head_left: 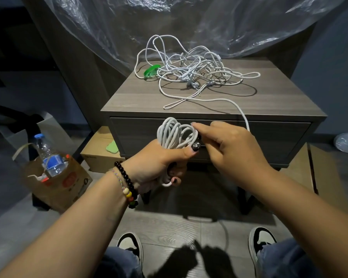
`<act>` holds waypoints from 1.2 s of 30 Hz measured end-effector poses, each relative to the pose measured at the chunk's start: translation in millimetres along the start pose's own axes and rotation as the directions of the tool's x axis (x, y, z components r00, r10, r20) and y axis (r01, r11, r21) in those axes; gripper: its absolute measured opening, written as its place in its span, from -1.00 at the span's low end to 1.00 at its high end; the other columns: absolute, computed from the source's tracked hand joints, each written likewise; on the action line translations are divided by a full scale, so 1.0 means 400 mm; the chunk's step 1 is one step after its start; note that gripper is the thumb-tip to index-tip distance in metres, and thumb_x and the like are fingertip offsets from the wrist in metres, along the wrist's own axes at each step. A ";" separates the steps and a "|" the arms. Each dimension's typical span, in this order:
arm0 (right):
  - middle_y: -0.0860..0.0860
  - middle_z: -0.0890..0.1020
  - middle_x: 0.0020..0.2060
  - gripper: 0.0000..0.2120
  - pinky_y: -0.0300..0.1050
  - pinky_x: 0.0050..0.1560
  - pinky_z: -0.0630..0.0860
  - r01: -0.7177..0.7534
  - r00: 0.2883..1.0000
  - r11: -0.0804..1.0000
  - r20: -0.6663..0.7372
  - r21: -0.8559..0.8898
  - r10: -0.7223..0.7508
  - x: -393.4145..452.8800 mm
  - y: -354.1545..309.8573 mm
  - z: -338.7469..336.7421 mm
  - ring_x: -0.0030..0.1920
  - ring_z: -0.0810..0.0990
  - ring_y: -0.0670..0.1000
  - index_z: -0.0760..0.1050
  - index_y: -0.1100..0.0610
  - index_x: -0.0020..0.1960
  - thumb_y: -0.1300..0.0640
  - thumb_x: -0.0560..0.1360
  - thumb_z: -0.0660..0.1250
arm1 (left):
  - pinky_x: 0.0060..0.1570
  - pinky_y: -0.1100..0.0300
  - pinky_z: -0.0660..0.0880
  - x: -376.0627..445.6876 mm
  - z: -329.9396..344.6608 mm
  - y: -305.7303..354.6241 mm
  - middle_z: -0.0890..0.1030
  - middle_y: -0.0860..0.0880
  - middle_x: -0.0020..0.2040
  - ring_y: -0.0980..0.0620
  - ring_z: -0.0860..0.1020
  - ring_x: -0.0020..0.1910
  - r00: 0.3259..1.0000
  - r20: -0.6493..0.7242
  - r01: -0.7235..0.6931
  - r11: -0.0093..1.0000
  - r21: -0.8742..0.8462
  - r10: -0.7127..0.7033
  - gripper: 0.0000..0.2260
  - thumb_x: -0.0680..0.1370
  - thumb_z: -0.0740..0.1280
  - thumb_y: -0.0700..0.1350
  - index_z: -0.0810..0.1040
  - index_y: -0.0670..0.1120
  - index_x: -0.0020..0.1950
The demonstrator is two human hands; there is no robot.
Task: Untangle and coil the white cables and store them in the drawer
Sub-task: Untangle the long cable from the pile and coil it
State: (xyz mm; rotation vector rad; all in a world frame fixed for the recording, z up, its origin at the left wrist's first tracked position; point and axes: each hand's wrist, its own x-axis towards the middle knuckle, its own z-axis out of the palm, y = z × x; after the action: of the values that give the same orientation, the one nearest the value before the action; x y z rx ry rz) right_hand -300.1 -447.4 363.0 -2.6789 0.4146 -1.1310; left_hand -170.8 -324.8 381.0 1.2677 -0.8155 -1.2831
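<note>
My left hand [159, 163] grips a coil of white cable [175, 133] in front of the closed drawer [269, 141] of a grey wooden nightstand [141, 97]. My right hand [231, 145] is beside the coil, its fingers pinching the cable at the coil's right side. From my right hand a free strand [237, 108] runs up over the nightstand's front edge to a tangled heap of white cables [191, 71] on top. A green object [151, 70] lies at the heap's left edge.
A brown paper bag [68, 183] with a plastic water bottle [49, 155] stands on the floor at left. A cardboard box [100, 153] sits beside the nightstand. Clear plastic sheeting [169, 23] hangs behind. My shoes [129, 245] are below on the grey floor.
</note>
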 end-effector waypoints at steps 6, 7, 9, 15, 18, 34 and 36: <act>0.01 0.69 -0.07 -0.67 0.10 -0.11 0.58 -0.044 0.995 0.999 0.093 0.004 0.044 0.012 0.020 -0.029 -0.04 0.65 0.12 0.61 0.05 0.12 -0.02 0.54 0.14 | -0.58 0.36 0.28 0.005 -0.018 0.036 0.32 -0.14 -0.28 0.08 0.27 -0.50 0.962 -0.243 -0.127 0.992 -0.011 0.120 -0.80 0.54 0.27 -0.23 0.62 -0.14 -0.26; 0.02 0.69 -0.08 -0.69 0.10 -0.09 0.57 -0.078 0.993 0.997 0.088 0.002 0.077 0.017 0.027 -0.037 -0.05 0.64 0.13 0.62 0.06 0.08 -0.01 0.54 0.16 | -0.58 0.37 0.25 0.010 -0.027 0.043 0.30 -0.10 -0.35 0.11 0.26 -0.52 0.949 -0.286 -0.151 0.987 -0.051 0.130 -0.79 0.57 0.23 -0.23 0.59 -0.14 -0.22; 0.04 0.69 -0.15 -0.75 0.10 -0.11 0.55 -0.139 0.988 0.990 0.073 0.011 0.138 0.026 0.045 -0.054 -0.12 0.63 0.13 0.64 0.09 0.01 0.03 0.55 0.21 | -0.59 0.39 0.20 0.017 -0.042 0.059 0.24 0.01 -0.48 0.16 0.21 -0.58 0.928 -0.338 -0.210 0.969 -0.133 0.155 -0.82 0.60 0.18 -0.20 0.51 -0.15 -0.16; 0.02 0.66 -0.18 -0.76 0.07 -0.18 0.53 -0.175 0.984 0.981 -0.008 0.083 0.176 0.025 0.024 -0.029 -0.19 0.59 0.11 0.62 0.09 0.01 0.05 0.53 0.20 | -0.58 0.35 0.22 0.028 -0.049 0.058 0.22 0.02 -0.49 0.14 0.20 -0.56 0.870 -0.444 -0.290 0.952 -0.104 0.216 -0.86 0.59 0.24 -0.16 0.56 -0.16 -0.10; 0.01 0.65 -0.17 -0.76 0.07 -0.21 0.56 -0.055 0.995 0.993 -0.072 0.107 0.063 0.013 -0.019 0.006 -0.15 0.62 0.13 0.62 0.11 0.05 0.11 0.52 0.21 | -0.56 0.35 0.21 0.037 -0.033 0.040 0.22 0.03 -0.51 0.13 0.20 -0.56 0.865 -0.465 -0.252 0.965 -0.074 0.190 -0.80 0.57 0.29 -0.09 0.62 -0.20 -0.02; 0.02 0.51 -0.36 -0.87 -0.20 -0.50 0.10 0.213 0.977 0.931 0.052 -0.295 -0.207 0.003 -0.108 0.023 -0.54 0.39 0.11 0.62 0.13 -0.08 0.26 0.40 0.35 | -0.07 -0.17 0.51 0.017 -0.040 0.039 0.58 -0.23 -0.17 -0.12 0.53 -0.16 0.874 -0.414 -0.169 0.958 0.230 0.254 -0.67 0.30 0.46 -0.05 0.62 -0.24 -0.06; 0.02 0.52 -0.35 -0.87 -0.19 -0.53 0.14 0.192 0.981 0.938 0.037 -0.289 -0.190 0.004 -0.108 0.024 -0.53 0.41 0.13 0.61 0.13 -0.10 0.27 0.39 0.36 | -0.16 -0.05 0.48 0.019 -0.037 0.035 0.55 -0.17 -0.28 -0.08 0.51 -0.24 0.873 -0.403 -0.174 0.947 0.271 0.276 -0.78 0.33 0.45 -0.09 0.62 -0.21 -0.13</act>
State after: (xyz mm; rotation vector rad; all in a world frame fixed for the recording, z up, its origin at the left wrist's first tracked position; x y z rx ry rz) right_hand -284.4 -406.5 370.0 -3.0369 0.3487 -1.1911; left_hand -152.3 -331.1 390.3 1.5209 -0.7688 -0.6879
